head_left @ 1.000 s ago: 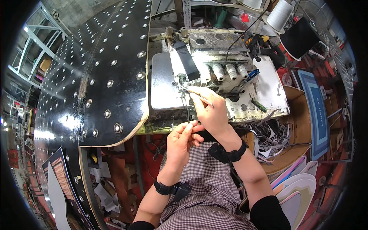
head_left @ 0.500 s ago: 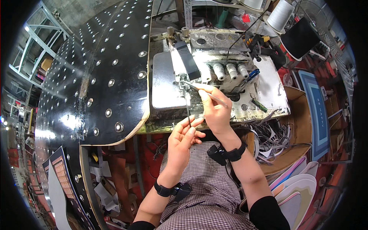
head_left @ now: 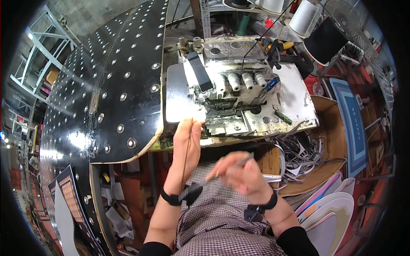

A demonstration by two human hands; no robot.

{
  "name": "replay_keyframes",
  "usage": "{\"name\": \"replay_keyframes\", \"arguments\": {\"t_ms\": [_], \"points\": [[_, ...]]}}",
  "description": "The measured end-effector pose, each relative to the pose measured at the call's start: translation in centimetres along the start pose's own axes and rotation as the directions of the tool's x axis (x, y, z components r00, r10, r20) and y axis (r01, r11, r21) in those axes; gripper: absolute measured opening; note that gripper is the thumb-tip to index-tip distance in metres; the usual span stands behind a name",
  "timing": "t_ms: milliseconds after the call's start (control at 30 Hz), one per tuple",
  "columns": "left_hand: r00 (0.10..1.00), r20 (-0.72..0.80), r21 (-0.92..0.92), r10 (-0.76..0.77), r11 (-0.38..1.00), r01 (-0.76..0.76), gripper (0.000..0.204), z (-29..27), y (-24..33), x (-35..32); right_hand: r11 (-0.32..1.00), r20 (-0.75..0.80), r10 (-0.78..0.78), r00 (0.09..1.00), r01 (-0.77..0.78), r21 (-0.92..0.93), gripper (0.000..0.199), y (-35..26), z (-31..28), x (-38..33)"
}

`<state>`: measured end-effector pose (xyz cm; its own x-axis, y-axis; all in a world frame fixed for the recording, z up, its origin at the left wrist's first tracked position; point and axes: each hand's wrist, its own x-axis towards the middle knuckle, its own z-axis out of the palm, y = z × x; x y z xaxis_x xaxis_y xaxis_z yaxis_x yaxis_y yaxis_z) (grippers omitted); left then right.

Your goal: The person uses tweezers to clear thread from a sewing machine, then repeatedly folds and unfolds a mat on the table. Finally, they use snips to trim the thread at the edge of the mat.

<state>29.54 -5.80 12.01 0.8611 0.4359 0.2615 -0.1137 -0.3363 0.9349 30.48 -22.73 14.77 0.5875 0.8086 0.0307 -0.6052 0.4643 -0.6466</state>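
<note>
A worn overlock sewing machine [head_left: 237, 100] with several white tension dials stands ahead, its metal plate [head_left: 176, 91] brightly lit. My left hand [head_left: 187, 141] is closed at the machine's front edge, its fingertips against the lit area below the presser part. A thin dark strip [head_left: 185, 164] passes from its fingers down along my wrist. My right hand [head_left: 241, 177] is over my lap, away from the machine and smeared by motion. A pair of metal tweezers [head_left: 247, 159] is held in it, partly hidden by the fingers.
A black studded table [head_left: 128, 102] spreads to the left. To the right, a cardboard box [head_left: 331, 128] holds tangled strips [head_left: 299, 153]. Small green snips [head_left: 283, 117] lie on the machine's base. Thread cones [head_left: 304, 19] stand at the back right, and curved pale panels [head_left: 329, 217] lean below.
My right hand has drawn back from the needle area toward my lap with the tweezers. My left hand has moved up and left to the machine's edge. The view has shifted slightly.
</note>
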Motion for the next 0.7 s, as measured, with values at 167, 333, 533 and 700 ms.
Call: {"name": "replay_keyframes", "arguments": {"t_ms": [167, 333, 533, 700], "points": [[0.792, 0.356, 0.254, 0.495, 0.765, -0.592, 0.018, 0.8, 0.5, -1.1, 0.944, 0.096, 0.142, 0.985, -0.106, -0.312, 0.018, -1.4, -0.7, -2.9], [0.665, 0.698, 0.328, 0.266, 0.707, -0.627, 0.016, 3.5, -2.1, -4.7, 0.979, 0.01, -0.166, 0.986, 0.166, -0.119, 0.027, -2.2, -3.0, -1.4], [0.885, 0.437, 0.243, -0.161, 0.968, 0.057, 0.025, 0.1, -2.5, -4.1, 0.993, 0.036, -0.062, 0.997, 0.066, -0.095, 0.038, -2.0, -3.7, 1.2], [0.847, 0.489, 0.364, -0.208, 0.931, 0.018, 0.024, -2.1, -1.4, -3.6, 0.866, -0.011, -0.098, 0.995, 0.08, -0.493, 0.042, -0.2, -4.8, 6.2]]}}
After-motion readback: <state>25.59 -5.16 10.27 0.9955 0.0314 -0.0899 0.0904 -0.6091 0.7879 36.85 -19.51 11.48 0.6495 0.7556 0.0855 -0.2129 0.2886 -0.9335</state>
